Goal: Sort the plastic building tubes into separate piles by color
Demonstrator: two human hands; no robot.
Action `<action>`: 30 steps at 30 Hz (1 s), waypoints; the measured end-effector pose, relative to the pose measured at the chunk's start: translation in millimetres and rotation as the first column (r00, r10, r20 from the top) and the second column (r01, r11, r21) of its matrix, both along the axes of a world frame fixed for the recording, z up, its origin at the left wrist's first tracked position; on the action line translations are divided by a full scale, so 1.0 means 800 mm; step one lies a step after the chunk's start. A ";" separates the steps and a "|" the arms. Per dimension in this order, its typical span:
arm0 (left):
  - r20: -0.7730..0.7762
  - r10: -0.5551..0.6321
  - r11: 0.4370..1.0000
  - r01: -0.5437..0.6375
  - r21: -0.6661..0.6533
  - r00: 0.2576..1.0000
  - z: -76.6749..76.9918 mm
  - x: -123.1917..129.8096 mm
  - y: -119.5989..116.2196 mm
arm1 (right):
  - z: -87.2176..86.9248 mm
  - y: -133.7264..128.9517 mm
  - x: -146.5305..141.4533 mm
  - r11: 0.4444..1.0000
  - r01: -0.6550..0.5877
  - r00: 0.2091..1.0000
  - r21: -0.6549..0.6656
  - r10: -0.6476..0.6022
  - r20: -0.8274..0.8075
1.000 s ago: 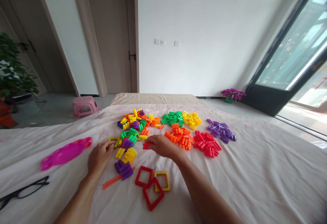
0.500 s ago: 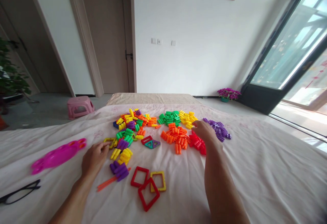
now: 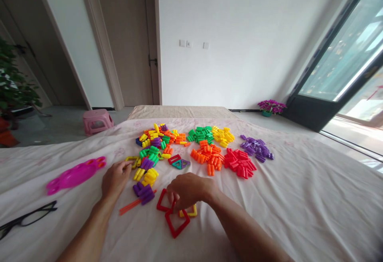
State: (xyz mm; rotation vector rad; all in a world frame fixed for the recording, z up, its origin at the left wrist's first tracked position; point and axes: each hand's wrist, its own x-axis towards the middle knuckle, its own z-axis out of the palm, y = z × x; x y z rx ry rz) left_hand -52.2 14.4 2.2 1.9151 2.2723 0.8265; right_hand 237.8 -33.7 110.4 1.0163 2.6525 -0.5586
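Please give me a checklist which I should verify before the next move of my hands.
1. Left hand beside the mixed pile: ok.
2. Right hand over the square frames: ok.
3. Right fingers firmly gripping a frame: cannot tell, the hand hides the contact.
4. Square frames lying separately: not ok, they overlap.
5. Mixed pile in one colour only: not ok, several colours.
6. Eyeglasses away from both hands: ok.

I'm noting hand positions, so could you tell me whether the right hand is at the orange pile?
No, the right hand is at the red square frames, apart from the orange pile.
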 end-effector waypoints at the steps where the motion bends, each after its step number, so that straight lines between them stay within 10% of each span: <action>1: 0.002 -0.001 1.000 0.001 0.000 1.000 0.000 0.000 0.000 | -0.003 -0.002 -0.003 1.000 -0.014 1.000 0.002 0.014 0.012; 14: 0.001 0.001 1.000 -0.001 -0.005 1.000 0.004 0.003 -0.002 | -0.013 0.013 0.000 0.986 0.128 0.963 0.103 -0.099 -0.250; 30: -0.006 -0.009 1.000 0.009 0.003 1.000 0.000 0.000 -0.001 | -0.025 -0.047 -0.038 0.933 0.132 0.989 0.336 -0.103 -0.103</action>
